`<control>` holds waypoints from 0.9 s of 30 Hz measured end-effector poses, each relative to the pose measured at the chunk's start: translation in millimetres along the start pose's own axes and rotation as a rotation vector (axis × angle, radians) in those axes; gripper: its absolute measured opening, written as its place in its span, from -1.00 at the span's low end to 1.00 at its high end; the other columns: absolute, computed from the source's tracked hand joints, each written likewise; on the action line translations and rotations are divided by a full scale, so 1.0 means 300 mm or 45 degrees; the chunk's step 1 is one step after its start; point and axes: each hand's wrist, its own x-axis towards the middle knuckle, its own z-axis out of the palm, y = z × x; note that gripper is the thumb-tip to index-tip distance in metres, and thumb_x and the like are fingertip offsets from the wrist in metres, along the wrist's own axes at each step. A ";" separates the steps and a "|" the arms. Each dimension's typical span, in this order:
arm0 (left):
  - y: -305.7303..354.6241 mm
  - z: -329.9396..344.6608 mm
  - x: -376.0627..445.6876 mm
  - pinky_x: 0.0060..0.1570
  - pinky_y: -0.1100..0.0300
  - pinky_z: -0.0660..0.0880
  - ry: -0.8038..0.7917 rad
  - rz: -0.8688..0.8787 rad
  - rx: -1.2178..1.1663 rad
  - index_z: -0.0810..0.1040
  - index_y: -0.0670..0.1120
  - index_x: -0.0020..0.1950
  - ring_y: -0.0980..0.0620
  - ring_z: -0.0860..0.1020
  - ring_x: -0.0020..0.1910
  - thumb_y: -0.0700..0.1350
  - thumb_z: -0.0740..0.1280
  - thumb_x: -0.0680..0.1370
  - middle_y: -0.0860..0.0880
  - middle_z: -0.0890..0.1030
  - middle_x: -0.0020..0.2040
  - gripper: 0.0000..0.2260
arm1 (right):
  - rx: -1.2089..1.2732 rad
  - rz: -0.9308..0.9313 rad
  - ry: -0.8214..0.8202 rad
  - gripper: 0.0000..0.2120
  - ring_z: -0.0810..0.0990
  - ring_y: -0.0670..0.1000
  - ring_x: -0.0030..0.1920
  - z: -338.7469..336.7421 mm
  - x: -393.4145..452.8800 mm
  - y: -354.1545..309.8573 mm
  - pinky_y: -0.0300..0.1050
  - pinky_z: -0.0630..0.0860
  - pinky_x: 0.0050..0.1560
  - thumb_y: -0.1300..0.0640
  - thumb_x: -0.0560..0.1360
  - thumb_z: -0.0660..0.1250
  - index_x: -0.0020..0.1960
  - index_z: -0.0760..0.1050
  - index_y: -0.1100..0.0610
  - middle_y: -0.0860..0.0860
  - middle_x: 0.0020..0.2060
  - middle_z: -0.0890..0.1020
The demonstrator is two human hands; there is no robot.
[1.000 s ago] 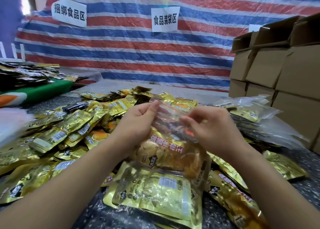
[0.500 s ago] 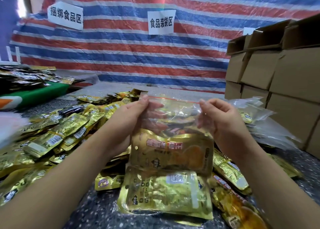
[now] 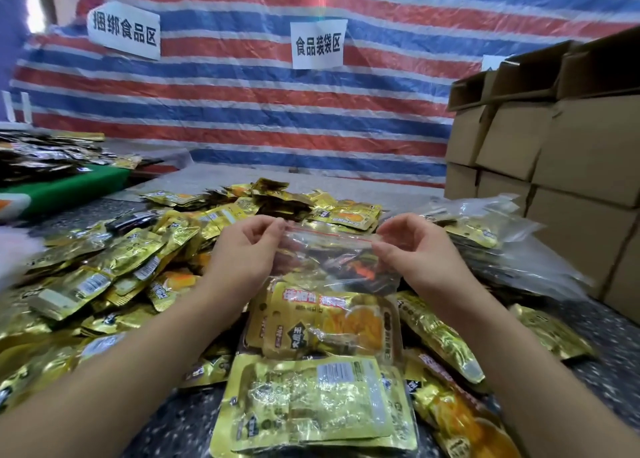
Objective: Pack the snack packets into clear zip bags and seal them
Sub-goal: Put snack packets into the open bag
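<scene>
1. While pinching the top strip of the clear zip bag (image 3: 332, 260) between curled fingers, left hand (image 3: 247, 249) and right hand (image 3: 414, 249) at opposite corners.
2. Inside, low down: gold snack packets (image 3: 325, 322).
3. Underneath, touching: a filled bag (image 3: 311, 409).
4. Left: loose packets (image 3: 104, 277) heaped on the speckled table (image 3: 616, 346).
5. Right: sealed bags (image 3: 491, 236) before cardboard boxes (image 3: 571, 166).

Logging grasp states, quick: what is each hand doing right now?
Left hand: pinching the top left corner of the clear zip bag.
Right hand: pinching the bag's top right corner.
</scene>
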 end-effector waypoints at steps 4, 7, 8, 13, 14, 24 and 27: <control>-0.011 -0.002 -0.007 -0.35 0.23 0.60 0.017 -0.018 -0.025 0.60 -0.13 -0.09 -0.05 0.70 -0.26 -0.03 0.27 0.62 -0.08 0.72 -0.22 -0.78 | -0.071 0.008 -0.040 -0.83 0.70 0.04 -0.18 -0.002 -0.003 -0.004 -0.06 0.66 -0.14 0.27 0.52 0.41 0.04 0.55 0.05 0.11 -0.07 0.66; -0.006 0.002 -0.009 -0.35 0.24 0.59 -0.013 0.007 -0.054 0.62 -0.15 -0.16 -0.08 0.70 -0.25 -0.05 0.28 0.62 -0.12 0.71 -0.23 -0.75 | -0.179 -0.077 0.072 -0.94 0.65 -0.09 -0.19 -0.005 -0.009 -0.010 -0.28 0.59 -0.21 0.14 0.55 0.39 0.02 0.56 0.04 0.06 -0.09 0.66; -0.007 0.003 -0.012 -0.34 0.24 0.59 -0.019 0.016 -0.052 0.63 -0.13 -0.17 -0.08 0.69 -0.25 -0.06 0.28 0.62 -0.11 0.71 -0.23 -0.75 | -0.251 -0.138 0.111 -0.93 0.63 -0.16 -0.19 -0.002 -0.012 -0.012 -0.36 0.54 -0.22 0.10 0.56 0.38 0.04 0.56 0.04 0.02 -0.09 0.65; -0.009 -0.011 -0.018 -0.29 0.25 0.57 -0.040 0.105 -0.013 0.64 -0.05 -0.15 -0.05 0.68 -0.23 -0.06 0.28 0.62 -0.08 0.70 -0.22 -0.78 | -0.693 -0.384 -0.044 -0.70 0.52 -0.24 0.04 0.076 0.005 -0.106 -0.45 0.39 -0.04 -0.06 0.57 0.33 0.27 0.50 0.00 -0.17 0.08 0.56; -0.009 -0.015 -0.016 -0.30 0.26 0.56 -0.025 0.132 0.012 0.64 -0.03 -0.16 -0.03 0.67 -0.25 -0.05 0.28 0.61 -0.06 0.70 -0.23 -0.79 | -0.772 -0.384 -0.149 -0.67 0.52 -0.19 0.08 0.102 0.019 -0.131 -0.40 0.40 0.02 -0.07 0.57 0.32 0.29 0.49 0.01 -0.16 0.09 0.55; -0.008 -0.006 -0.008 -0.38 0.20 0.58 -0.008 0.199 0.189 0.61 -0.07 -0.11 0.06 0.63 -0.37 -0.08 0.28 0.62 0.01 0.66 -0.27 -0.83 | -0.870 -0.285 -0.471 -0.82 0.54 -0.09 -0.29 0.205 0.095 -0.196 -0.20 0.43 -0.34 -0.03 0.59 0.30 -0.14 0.56 0.00 -0.08 -0.29 0.59; -0.005 -0.009 -0.009 -0.32 0.07 0.60 0.002 0.204 0.233 0.59 -0.08 -0.09 0.06 0.64 -0.35 -0.06 0.29 0.62 0.02 0.66 -0.24 -0.84 | -0.816 -0.278 -0.466 -0.87 0.62 -0.07 -0.22 0.208 0.110 -0.197 -0.13 0.58 -0.22 0.02 0.59 0.31 -0.06 0.60 0.02 -0.08 -0.25 0.63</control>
